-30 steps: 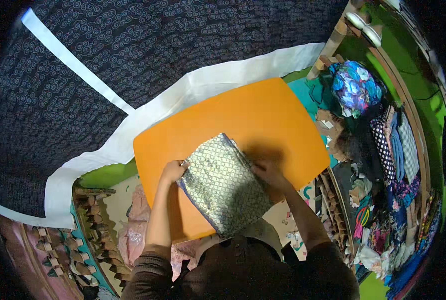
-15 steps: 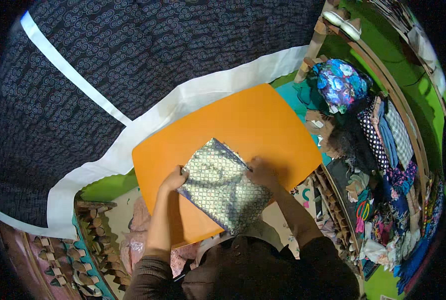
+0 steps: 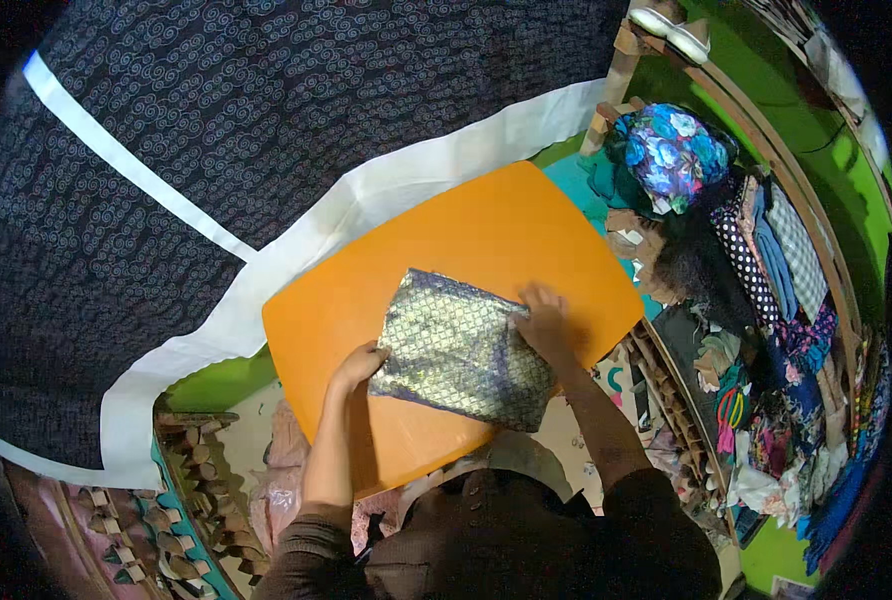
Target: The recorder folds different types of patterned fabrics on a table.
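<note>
A folded piece of shiny gold-and-purple patterned cloth [image 3: 461, 350] lies flat on an orange board [image 3: 466, 235]. My left hand [image 3: 359, 366] grips the cloth's near left corner, fingers curled over its edge. My right hand [image 3: 544, 322] presses down on the cloth's right edge, fingers spread on top. Both forearms, in dark brown sleeves, come up from the lower edge.
A large dark patterned fabric with white borders [image 3: 216, 150] spreads beyond the board. A blue floral bundle [image 3: 671, 155] and heaps of mixed clothes [image 3: 776, 330] fill the right side. Pink cloth [image 3: 276, 480] and a patterned mat lie at the lower left.
The cloth has turned and been flattened, lying more crosswise on the board. Both hands have shifted with it, the right hand moving onto its right edge.
</note>
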Demonstrator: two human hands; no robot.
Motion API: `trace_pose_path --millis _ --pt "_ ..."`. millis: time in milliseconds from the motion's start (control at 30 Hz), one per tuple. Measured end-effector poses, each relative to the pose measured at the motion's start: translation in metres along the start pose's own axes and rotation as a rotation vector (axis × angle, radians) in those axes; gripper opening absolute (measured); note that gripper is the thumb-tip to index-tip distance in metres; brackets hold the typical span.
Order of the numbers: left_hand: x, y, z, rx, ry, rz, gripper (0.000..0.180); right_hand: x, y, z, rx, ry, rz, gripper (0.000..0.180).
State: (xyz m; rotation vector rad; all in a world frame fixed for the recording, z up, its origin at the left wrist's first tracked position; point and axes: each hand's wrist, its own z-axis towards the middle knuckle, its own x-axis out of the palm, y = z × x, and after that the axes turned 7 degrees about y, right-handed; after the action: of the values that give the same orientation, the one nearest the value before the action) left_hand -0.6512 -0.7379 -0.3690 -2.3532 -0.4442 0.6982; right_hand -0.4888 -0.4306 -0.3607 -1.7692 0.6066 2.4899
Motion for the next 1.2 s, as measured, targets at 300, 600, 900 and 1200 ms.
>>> trace_pose_path --millis 300,600,900,1200 --pt "0.035 -0.052 -0.007 0.448 -0.177 -0.026 0.060 0.000 0.020 -0.092 1.151 0.289 1.061 0.098" --pt "0.035 -0.066 -0.015 0.010 0.184 -0.483 0.071 -0.064 0.005 -0.072 0.965 0.597 1.417 0.087" --pt "0.043 -0.175 0.066 0.248 0.405 -0.787 0.059 -0.134 -0.081 -0.018 0.612 0.076 1.292 0.071" --pt "0.073 -0.453 0.077 0.659 0.557 -0.562 0.052 -0.264 -0.165 0.056 0.549 -0.456 1.342 0.044"
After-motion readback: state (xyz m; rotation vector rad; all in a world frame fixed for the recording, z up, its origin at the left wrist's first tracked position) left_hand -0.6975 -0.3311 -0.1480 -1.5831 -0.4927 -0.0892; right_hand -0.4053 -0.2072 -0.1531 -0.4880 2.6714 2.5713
